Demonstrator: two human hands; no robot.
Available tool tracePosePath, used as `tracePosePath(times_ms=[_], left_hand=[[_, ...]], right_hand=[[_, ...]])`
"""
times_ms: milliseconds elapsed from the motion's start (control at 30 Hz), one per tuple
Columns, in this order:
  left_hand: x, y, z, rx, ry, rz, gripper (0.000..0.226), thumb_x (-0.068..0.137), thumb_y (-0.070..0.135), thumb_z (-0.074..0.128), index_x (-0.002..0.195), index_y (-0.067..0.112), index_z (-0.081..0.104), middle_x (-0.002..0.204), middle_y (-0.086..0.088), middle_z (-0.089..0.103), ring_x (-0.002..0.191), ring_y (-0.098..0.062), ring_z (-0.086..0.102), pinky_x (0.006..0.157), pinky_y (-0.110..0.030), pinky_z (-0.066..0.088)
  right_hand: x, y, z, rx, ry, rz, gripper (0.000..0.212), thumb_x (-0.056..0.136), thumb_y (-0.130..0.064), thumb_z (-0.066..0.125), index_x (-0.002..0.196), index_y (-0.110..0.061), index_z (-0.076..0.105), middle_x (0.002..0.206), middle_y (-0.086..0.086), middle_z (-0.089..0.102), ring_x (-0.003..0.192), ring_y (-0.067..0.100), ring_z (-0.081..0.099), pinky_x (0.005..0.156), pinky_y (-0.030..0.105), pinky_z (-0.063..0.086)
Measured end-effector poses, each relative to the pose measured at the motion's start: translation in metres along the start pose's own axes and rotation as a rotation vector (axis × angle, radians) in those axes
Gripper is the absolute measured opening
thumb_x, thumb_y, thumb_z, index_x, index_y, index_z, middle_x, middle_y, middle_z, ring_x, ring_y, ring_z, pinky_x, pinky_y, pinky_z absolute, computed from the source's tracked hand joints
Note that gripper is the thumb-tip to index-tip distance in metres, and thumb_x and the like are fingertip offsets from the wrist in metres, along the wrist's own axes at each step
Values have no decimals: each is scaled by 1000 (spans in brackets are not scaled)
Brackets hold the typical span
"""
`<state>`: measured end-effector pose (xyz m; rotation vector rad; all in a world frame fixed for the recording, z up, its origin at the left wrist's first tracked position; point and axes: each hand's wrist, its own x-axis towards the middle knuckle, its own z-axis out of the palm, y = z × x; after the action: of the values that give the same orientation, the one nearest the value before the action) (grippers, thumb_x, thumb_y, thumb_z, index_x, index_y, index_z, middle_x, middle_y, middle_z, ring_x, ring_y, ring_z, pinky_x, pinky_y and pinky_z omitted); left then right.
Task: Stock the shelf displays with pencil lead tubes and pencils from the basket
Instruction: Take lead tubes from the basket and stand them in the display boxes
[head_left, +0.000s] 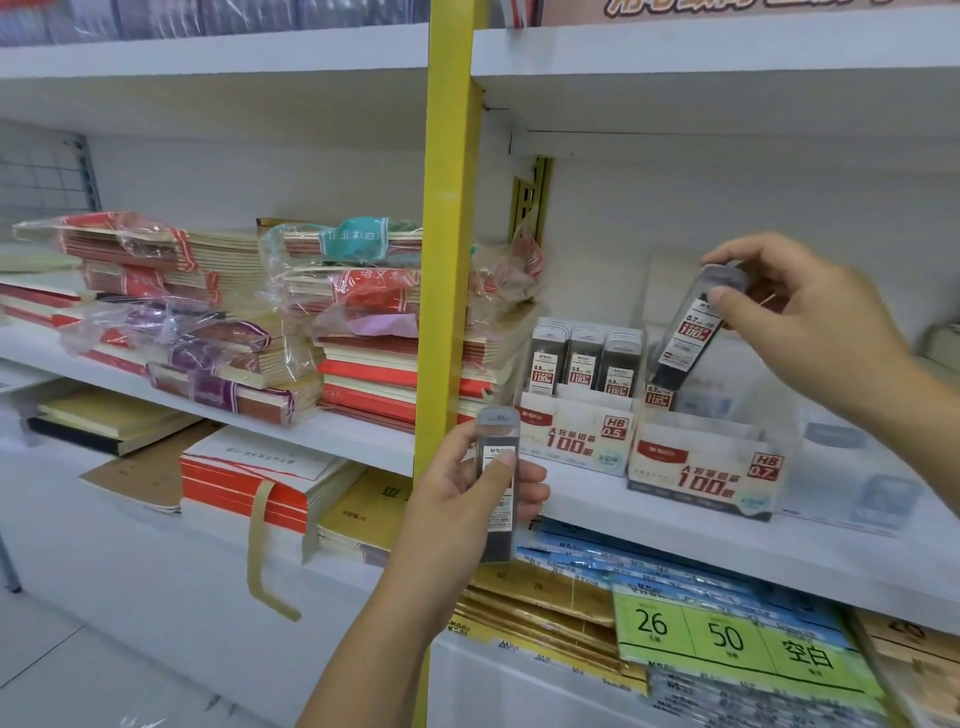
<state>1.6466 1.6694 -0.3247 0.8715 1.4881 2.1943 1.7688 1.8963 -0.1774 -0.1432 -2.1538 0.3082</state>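
While the right hand pinches a tube by its top and the left hand grips a spare, both look light, hard and slippery.

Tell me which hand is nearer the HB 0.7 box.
Right. The right hand holds a lead tube just above the HB 0.7 box; the left hand grips another tube lower left, by the yellow post.

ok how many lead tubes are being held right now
2: one tube in the left hand, one 0.7 tube pinched by the right hand above the HB 0.7 box. Others may hide behind the left one.
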Motion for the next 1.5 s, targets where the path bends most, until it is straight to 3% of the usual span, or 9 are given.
tracePosePath(times_ms=[100, 267, 567, 700, 900, 1033, 1133, 1300, 1500], left_hand=[[1, -1, 6, 7, -15, 2, 21, 102, 20, 53, 116, 32, 62, 95, -4, 78, 84, -21, 77, 69, -27, 62], [2, -4, 10, 31, -15, 3, 21, 102, 19, 52, 115, 32, 63, 94, -4, 77, 81, -21, 76, 66, -27, 61], [3, -7, 11, 68, -28, 2, 17, 103, 19, 51, 113, 29, 61, 93, -2, 77, 74, -16, 74, 63, -25, 59], [4, -7, 13, 53, -33, -5, 15, 103, 18, 52, 113, 24, 60, 93, -4, 77, 72, -17, 72, 62, -25, 59], [3, -8, 14, 66, -38, -3, 15, 102, 19, 53, 113, 25, 61, 93, -3, 78, 73, -16, 74, 63, -24, 59], [2, -7, 15, 75, -52, -12, 19, 100, 24, 55, 112, 36, 64, 93, -3, 79, 81, -19, 76, 64, -25, 60], [1, -5, 17, 104, -86, 8, 20, 101, 27, 54, 106, 43, 65, 92, -4, 78, 79, -19, 76, 66, -29, 61], [-3, -1, 25, 143, -152, 51, 19, 102, 29, 52, 106, 43, 65, 90, -3, 76, 69, -14, 69, 63, -27, 59], [-5, -4, 19, 118, -197, -23, 15, 99, 17, 60, 114, 19, 61, 99, -4, 78, 84, -15, 74, 70, -24, 58]], right_hand=[[0, 7, 2, -164, -50, -62, 28, 90, -21, 65, 106, -41, 56, 82, -30, 55, 77, -21, 53, 63, -5, 34], [-2, 15, 14, -255, -175, -61, 26, 90, -22, 65, 116, -24, 63, 89, -15, 59, 75, -2, 54, 69, 11, 37], [2, 30, 31, -181, -227, 43, 30, 89, -25, 65, 116, -35, 55, 90, -16, 58, 80, -2, 56, 66, 13, 40], [-3, 38, 39, -201, -230, 78, 22, 88, -23, 67, 103, -36, 56, 92, -10, 57, 77, -1, 54, 64, 17, 39], [-12, 41, 45, -310, -214, 122, 28, 92, -26, 62, 120, -28, 65, 98, -6, 46, 75, 4, 47, 69, 24, 36], [-19, 26, 39, -337, -146, 76, 32, 95, -27, 55, 126, -24, 61, 98, -9, 46, 73, 2, 46, 62, 16, 33], [-33, -3, 35, -186, -104, 9, 29, 91, -38, 49, 112, -28, 66, 89, -21, 51, 77, -6, 51, 65, 11, 32], [-54, -46, 54, 110, -412, 41, 31, 86, -51, 51, 116, -45, 59, 94, -22, 60, 83, -4, 54, 66, 14, 41], [-59, -46, 66, 398, -366, 196, 13, 89, -26, 65, 95, -37, 69, 82, -9, 71, 72, -2, 62, 63, 8, 45]])
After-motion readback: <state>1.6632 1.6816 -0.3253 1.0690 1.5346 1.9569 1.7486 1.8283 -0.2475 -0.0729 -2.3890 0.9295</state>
